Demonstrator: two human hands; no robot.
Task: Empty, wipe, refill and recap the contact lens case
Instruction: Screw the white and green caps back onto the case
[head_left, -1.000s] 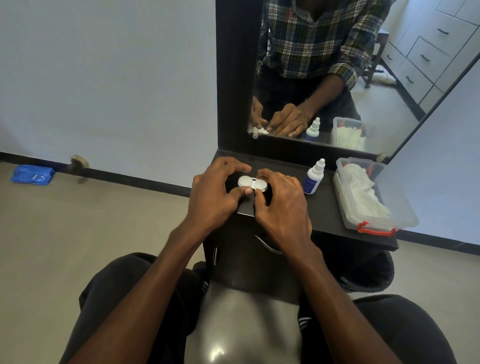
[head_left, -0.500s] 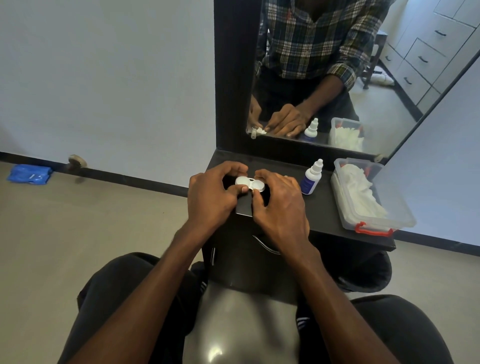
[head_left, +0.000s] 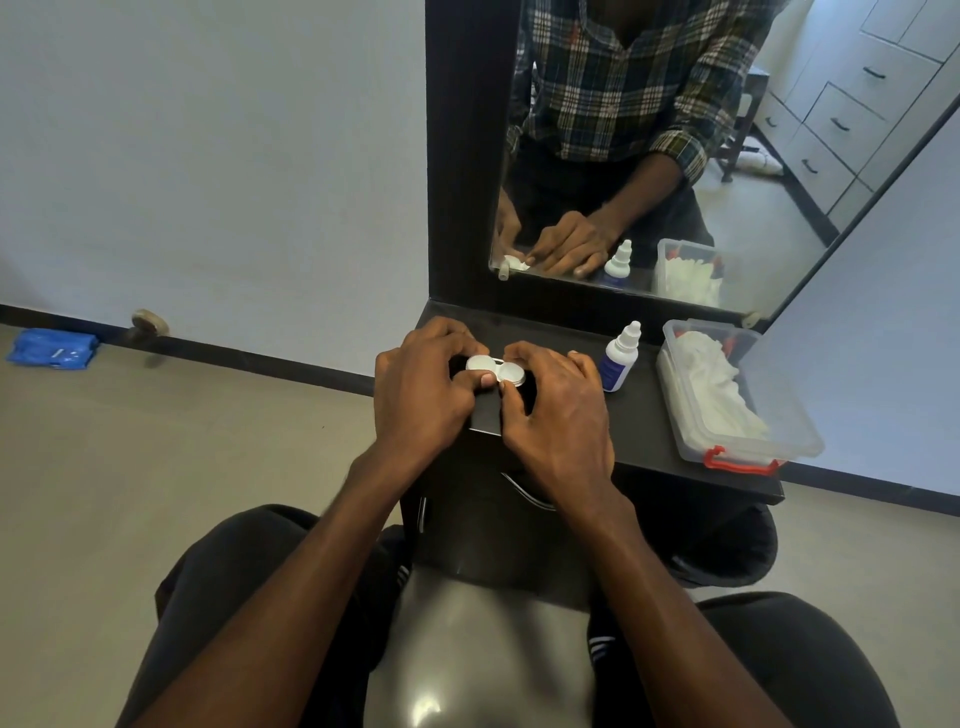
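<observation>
on shelf (head_left: 649, 441), both hands' grip (head_left: 550, 410) seemingly around case (head_left: 496, 370)

Bench (head_left: 654, 441): bare strip between dropper bottle (head_left: 618, 361) and lidded tissue box (head_left: 737, 395), passable. Mirror (head_left: 649, 156) blocks the rear. Front-left corner occupied by both hands (head_left: 426, 395). Right edge taken by the box.

1. Both bare forearms reach forward from the lap and converge, the wrists close together.
2. The left hand (head_left: 421, 395) is curled, back up, its thumb tip pressed on the white contact lens case (head_left: 496, 370).
3. The right hand (head_left: 558, 415) is likewise curled, fingers arched over the case's right side, thumb tucked under its near edge.
</observation>
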